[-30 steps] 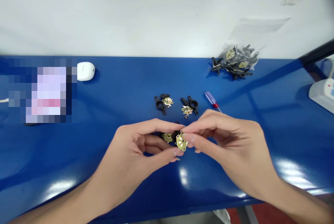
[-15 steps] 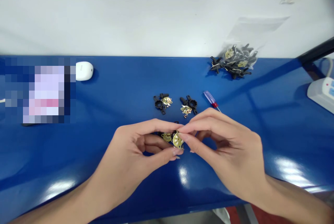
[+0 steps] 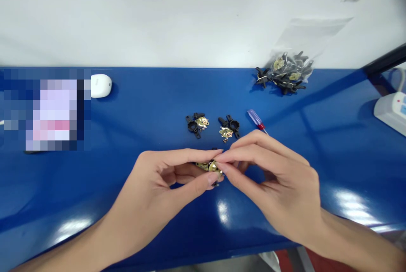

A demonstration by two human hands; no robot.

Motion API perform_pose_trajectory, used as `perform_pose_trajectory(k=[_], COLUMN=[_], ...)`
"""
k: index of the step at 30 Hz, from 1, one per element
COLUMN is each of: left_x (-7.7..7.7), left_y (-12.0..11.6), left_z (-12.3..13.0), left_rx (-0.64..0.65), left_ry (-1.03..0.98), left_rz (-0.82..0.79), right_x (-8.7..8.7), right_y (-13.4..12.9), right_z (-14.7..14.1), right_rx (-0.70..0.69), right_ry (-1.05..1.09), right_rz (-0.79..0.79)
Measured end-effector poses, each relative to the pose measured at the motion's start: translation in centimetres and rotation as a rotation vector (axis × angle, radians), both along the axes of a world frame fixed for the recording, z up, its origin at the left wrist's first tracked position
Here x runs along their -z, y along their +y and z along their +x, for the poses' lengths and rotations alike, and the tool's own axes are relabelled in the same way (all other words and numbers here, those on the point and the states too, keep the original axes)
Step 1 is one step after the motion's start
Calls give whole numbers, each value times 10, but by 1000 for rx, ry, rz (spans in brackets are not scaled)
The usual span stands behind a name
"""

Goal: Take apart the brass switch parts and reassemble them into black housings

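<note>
Between my two hands is a small round brass-coloured metal plate (image 3: 215,166) with lugs on its rim. My left hand (image 3: 171,187) grips it by thumb and index finger from the left. From the right, the thumb and index finger of my right hand (image 3: 269,174) pinch its upper edge. Just behind it, partly hidden by my fingers, another brass-coloured plate (image 3: 201,165) and some black plastic lie on the table. Farther back are two groups of parts, each with a black plastic bracket (image 3: 192,126), a brass-coloured plate and tiny screws (image 3: 225,140).
A screwdriver (image 3: 256,119) with a clear purple and red handle lies beyond my right hand. A clear plastic bag (image 3: 290,71) of similar parts rests against the wall. A white rounded case (image 3: 101,86) and a blurred-out object sit left; a white device (image 3: 391,109) stands right.
The metal plate has tilted between my fingers and shows less of its face. My left thumb has moved slightly up and left; my right hand has hardly moved.
</note>
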State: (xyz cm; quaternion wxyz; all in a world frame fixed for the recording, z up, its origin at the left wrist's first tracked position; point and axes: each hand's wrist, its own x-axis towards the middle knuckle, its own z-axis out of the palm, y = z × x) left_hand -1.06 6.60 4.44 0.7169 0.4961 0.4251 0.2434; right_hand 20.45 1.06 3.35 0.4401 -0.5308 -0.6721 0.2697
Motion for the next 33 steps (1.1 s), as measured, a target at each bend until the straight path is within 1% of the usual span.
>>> perform_pose_trajectory(k=[4,9,19,26,33], left_x=[0,1,1,2,5], left_y=[2,2,2,0,0], left_z=[0,0,3,2,0], left_rx=[14,28,14,12,17], left_ry=[-78,-108,-114,-134,-133], left_rz=[-103,-128,-133,-153,-115], right_x=[0,-1,3,3,2], right_y=[0,0,-2,-2,-2], right_z=[1,2,3,1,1], right_rx=[-7,-16,-17,-14,-11], right_ry=[15,82,95,80,92], right_rz=[0,-89,-103,-74,-45])
